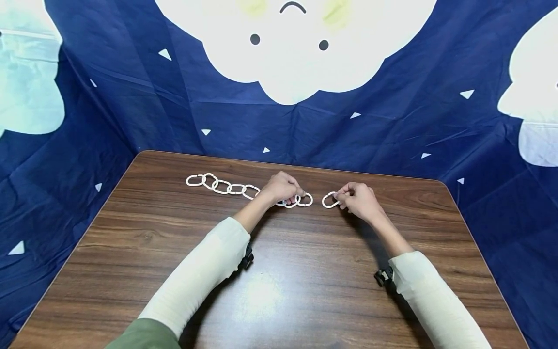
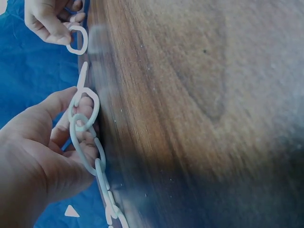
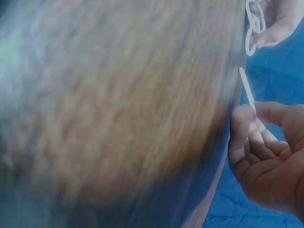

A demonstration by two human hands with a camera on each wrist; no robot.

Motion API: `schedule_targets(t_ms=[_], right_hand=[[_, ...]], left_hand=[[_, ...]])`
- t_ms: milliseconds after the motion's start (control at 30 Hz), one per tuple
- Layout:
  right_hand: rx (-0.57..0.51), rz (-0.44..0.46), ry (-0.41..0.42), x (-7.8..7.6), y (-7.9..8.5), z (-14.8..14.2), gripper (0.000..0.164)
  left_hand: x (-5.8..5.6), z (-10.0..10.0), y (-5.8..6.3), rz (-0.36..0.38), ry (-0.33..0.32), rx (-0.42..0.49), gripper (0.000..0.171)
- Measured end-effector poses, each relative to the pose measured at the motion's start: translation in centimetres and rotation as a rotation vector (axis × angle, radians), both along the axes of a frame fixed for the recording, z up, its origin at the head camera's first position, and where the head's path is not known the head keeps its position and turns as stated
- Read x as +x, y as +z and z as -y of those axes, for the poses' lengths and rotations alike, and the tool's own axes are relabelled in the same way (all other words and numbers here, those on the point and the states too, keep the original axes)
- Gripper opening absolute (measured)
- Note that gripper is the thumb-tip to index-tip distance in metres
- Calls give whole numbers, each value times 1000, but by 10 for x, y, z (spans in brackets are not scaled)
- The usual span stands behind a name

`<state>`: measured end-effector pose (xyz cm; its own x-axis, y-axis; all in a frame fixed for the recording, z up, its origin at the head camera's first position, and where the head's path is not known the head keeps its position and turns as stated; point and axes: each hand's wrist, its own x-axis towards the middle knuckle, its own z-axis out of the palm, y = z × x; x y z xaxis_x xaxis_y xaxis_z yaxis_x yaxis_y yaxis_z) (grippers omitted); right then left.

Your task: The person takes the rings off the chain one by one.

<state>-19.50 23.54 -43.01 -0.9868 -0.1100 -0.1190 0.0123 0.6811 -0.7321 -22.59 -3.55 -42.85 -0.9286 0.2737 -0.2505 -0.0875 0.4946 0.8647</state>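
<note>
A chain of several white oval plastic links (image 1: 221, 187) runs along the far part of the table. My left hand (image 1: 281, 188) pinches the chain near its right end, and the last link (image 1: 306, 199) sticks out past the fingertips. Part of the chain is hidden under this hand. To the right, my right hand (image 1: 358, 199) pinches a single loose link (image 1: 330, 200) between thumb and finger. A small gap separates this link from the chain's end. In the left wrist view, interlocked links (image 2: 85, 142) hang across the left fingers.
The brown wooden table (image 1: 305, 271) has rounded far corners. Behind it hangs a dark blue cloth (image 1: 235, 121) with white clouds and small triangles. Small black devices (image 1: 383, 276) sit under both sleeve cuffs.
</note>
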Motion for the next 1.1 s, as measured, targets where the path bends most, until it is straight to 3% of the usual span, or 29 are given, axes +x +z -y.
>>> schedule_targets(t_ms=[233,267,467,667,933,1100], right_hand=[[51,42,-25,-2,1,-7,20],[57,50,-30,-2,1,-8,20],[61,100,-32,-5,0,-11,23],[55,167,-26,-11,2,-13,26],[57,213,-25,-14,4,-13,27],[57,205,-21,-24,-11,-20,29]], left_hand=[[-5,-2,-3,8,-30,-81,7],[-12,-2,-13,1,-36,-90,8],[-37,-4,-46,-5,-59,-125,9],[-39,-4,-48,-24,-69,-148,6],[-54,1,-63,-42,-74,-125,18],[-56,4,-66,-137,-53,-178,21]])
